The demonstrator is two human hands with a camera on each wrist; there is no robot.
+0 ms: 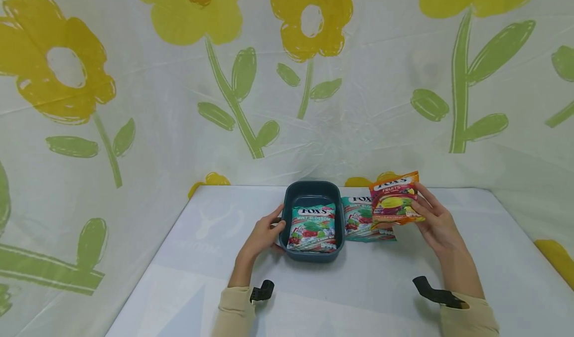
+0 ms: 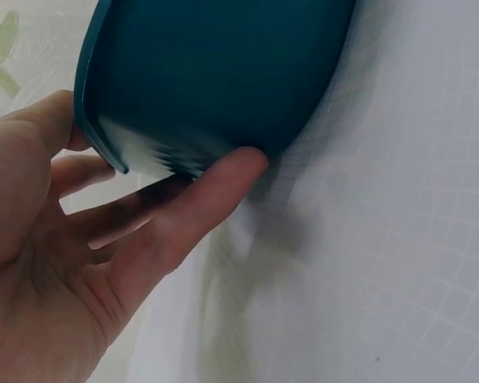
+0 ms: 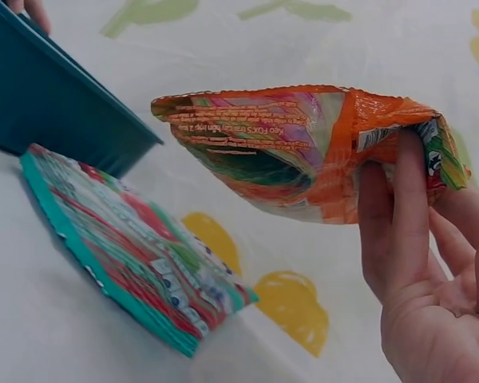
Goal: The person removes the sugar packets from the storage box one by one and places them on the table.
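Observation:
My left hand (image 1: 262, 235) grips the left wall of a dark teal plastic tub (image 1: 314, 257), its thumb near the rim and its other fingers along the outer side. Inside the tub lies a green candy bag (image 1: 312, 230) labelled Fox's Mint Blossom. My right hand (image 1: 437, 222) pinches the right edge of an orange Fox's Fruits candy bag (image 1: 393, 200). In the right wrist view the orange bag (image 3: 263, 152) hangs above the table with its back showing. A second mint candy bag (image 1: 358, 220) lies right beside the tub, partly covered by the orange bag in the head view.
The white table (image 1: 215, 257) carries faint printed shapes and ends at the back against a hanging cloth (image 1: 358, 142) with yellow flowers. Black straps with small mounts (image 1: 264, 291) sit at both sleeves.

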